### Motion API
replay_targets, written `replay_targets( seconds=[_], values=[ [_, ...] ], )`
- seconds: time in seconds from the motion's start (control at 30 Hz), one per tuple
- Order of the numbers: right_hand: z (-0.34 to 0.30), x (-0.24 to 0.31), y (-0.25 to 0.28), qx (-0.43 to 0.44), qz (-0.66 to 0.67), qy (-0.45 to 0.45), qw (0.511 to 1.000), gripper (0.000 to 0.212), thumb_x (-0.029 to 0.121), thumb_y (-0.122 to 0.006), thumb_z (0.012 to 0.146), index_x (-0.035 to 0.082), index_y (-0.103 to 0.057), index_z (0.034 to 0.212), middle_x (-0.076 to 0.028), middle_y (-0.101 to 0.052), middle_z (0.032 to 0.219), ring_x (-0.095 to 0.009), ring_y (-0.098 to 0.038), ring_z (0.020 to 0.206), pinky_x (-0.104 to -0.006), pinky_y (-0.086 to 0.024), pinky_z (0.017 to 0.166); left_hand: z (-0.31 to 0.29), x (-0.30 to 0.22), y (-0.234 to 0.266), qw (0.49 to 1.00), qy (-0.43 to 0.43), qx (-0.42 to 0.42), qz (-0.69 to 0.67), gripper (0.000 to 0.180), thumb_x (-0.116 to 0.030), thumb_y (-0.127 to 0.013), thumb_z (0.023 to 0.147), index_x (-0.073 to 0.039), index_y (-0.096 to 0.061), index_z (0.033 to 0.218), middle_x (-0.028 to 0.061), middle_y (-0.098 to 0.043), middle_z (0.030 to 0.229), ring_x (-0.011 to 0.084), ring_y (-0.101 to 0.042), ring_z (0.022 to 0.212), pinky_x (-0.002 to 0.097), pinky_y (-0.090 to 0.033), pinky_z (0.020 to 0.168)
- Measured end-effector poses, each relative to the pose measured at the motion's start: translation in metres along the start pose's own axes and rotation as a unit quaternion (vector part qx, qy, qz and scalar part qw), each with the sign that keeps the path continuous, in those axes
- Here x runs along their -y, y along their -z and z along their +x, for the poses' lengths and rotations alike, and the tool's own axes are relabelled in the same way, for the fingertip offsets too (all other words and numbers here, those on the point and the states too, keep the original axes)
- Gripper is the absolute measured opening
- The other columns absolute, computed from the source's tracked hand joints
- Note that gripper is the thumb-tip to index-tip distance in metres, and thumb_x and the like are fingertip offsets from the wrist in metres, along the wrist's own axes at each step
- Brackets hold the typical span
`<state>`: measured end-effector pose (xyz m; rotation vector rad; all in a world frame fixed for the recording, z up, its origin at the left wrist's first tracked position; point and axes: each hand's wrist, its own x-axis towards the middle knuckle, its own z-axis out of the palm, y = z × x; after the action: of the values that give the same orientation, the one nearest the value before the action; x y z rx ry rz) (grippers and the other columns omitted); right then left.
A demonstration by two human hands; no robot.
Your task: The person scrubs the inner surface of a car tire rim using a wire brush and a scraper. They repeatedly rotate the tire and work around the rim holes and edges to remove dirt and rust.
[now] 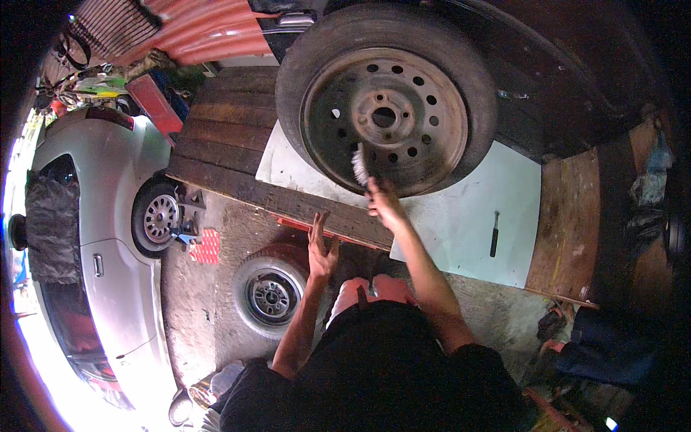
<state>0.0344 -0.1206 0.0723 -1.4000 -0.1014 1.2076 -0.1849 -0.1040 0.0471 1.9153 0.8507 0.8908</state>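
A dusty steel wheel with its black tyre (471,93) stands on a pale sheet (461,216) on the wooden bench in front of me. My right hand (386,206) grips the handle of a brush (360,165) with whitish bristles, held against the lower left part of the rim. Below the bench's front edge, my left hand (322,248) is raised with its fingers stretched out, holding nothing and apart from the wheel. A screwdriver-like tool (494,235) with a dark handle lies on the sheet to the right.
Bare planks of the wooden bench (223,129) show at the left. On the concrete floor beside my left forearm lies another wheel (270,297). A silver car (115,209) stands at the left, near a red-and-white box (205,247). Dark blue cloth (612,345) hangs at the lower right.
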Motion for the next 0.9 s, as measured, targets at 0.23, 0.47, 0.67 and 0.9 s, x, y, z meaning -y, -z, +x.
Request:
replay_targets(
  seconds=[0.23, 0.47, 0.67, 0.9],
  values=[
    [0.03, -0.034, 0.019, -0.114, -0.026, 0.059, 0.991, 0.032, 0.039, -0.055, 0.1, 0.013, -0.047, 0.118, -0.004, -0.055, 0.083, -0.01, -0.042, 0.049, -0.0246, -0.034, 0.038, 0.002, -0.015, 0.005, 1.0, 0.007, -0.026, 0.003, 0.058, -0.023, -0.059, 0.092, -0.001, -0.041, 0.143, 0.0179, -0.047, 0.145, 0.04, -0.032, 0.142, 0.0502, -0.025, 0.115],
    [-0.001, 0.034, 0.1, -0.044, -0.262, 0.153, 0.952, 0.067, 0.047, -0.057, 0.097, 0.009, -0.035, 0.147, -0.008, -0.06, 0.101, -0.014, -0.054, 0.065, -0.0294, -0.048, 0.055, -0.01, -0.028, 0.002, 1.0, 0.014, -0.024, 0.011, 0.058, -0.022, -0.059, 0.092, -0.002, -0.041, 0.143, 0.018, -0.047, 0.145, 0.0397, -0.031, 0.143, 0.05, -0.024, 0.116],
    [0.038, 0.105, 0.11, 0.045, -0.661, 0.264, 0.701, 0.044, 0.016, -0.051, 0.094, -0.001, -0.048, 0.135, -0.022, -0.065, 0.11, -0.035, -0.064, 0.102, -0.0467, -0.05, 0.085, -0.018, -0.035, -0.02, 0.999, 0.001, -0.033, 0.029, 0.057, -0.027, -0.056, 0.092, -0.002, -0.043, 0.142, 0.0184, -0.047, 0.145, 0.0401, -0.031, 0.143, 0.0501, -0.025, 0.116],
    [0.066, 0.094, 0.079, 0.067, -0.73, 0.328, 0.596, 0.054, 0.013, -0.055, 0.084, 0.007, -0.048, 0.137, -0.024, -0.064, 0.114, -0.039, -0.063, 0.105, -0.0511, -0.051, 0.09, -0.045, -0.071, -0.054, 0.991, 0.102, -0.086, 0.021, 0.058, -0.021, -0.057, 0.089, -0.003, -0.043, 0.142, 0.0188, -0.046, 0.146, 0.0399, -0.031, 0.143, 0.0507, -0.022, 0.117]
  ],
)
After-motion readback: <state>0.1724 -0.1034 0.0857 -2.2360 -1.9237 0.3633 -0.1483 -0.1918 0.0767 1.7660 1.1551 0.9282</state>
